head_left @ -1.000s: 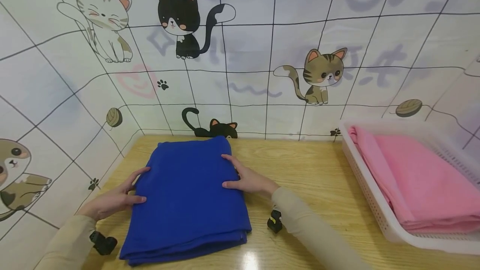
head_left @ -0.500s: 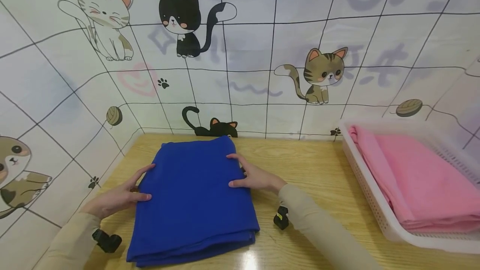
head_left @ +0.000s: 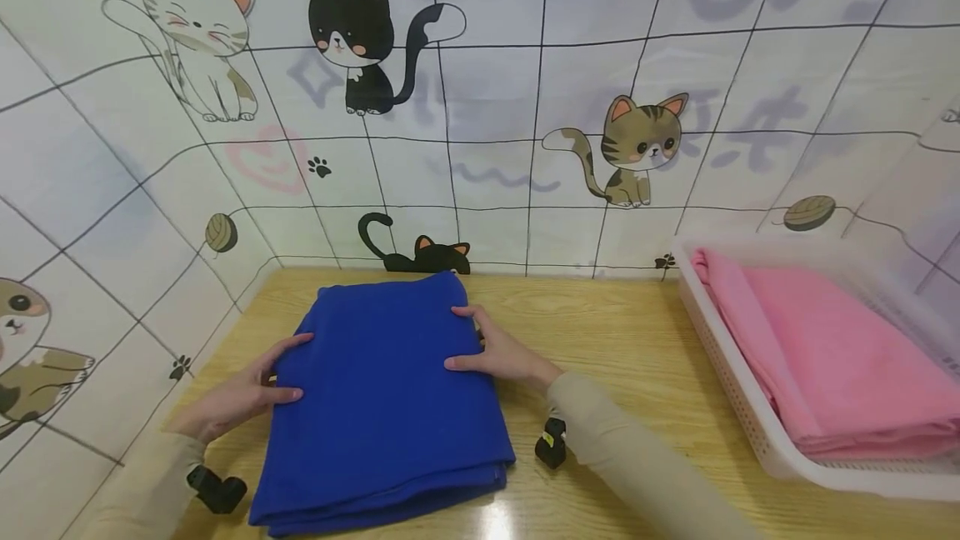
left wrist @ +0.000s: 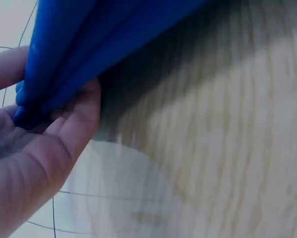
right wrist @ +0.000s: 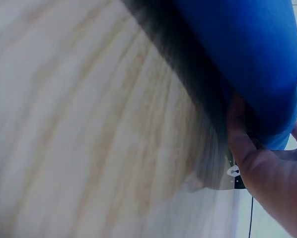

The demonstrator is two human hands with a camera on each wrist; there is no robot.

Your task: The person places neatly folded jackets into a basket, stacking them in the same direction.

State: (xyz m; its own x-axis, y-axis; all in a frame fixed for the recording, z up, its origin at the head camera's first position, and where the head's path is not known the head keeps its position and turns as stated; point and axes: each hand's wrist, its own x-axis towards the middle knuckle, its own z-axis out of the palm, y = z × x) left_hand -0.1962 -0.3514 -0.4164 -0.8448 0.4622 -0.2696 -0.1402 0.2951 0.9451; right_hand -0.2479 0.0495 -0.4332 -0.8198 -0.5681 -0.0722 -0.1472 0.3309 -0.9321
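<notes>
A folded blue cloth in several layers lies over the left part of the wooden table in the head view. My left hand grips its left edge, thumb on top. In the left wrist view, fingers of that hand curl beneath the blue layers. On the opposite edge, my right hand holds the cloth with its thumb on the upper face. The right wrist view shows a finger tucked under the thick blue fold. Both wrist views show a shadowed gap between the cloth's underside and the table.
A white plastic basket stands at the right with a folded pink cloth inside. The wooden table meets a cat-patterned wall covering at the back and left. A small black device is strapped to each wrist.
Both hands and the blue cloth have shifted slightly to the right across the table. The grip on both edges stays the same. The basket has not moved.
</notes>
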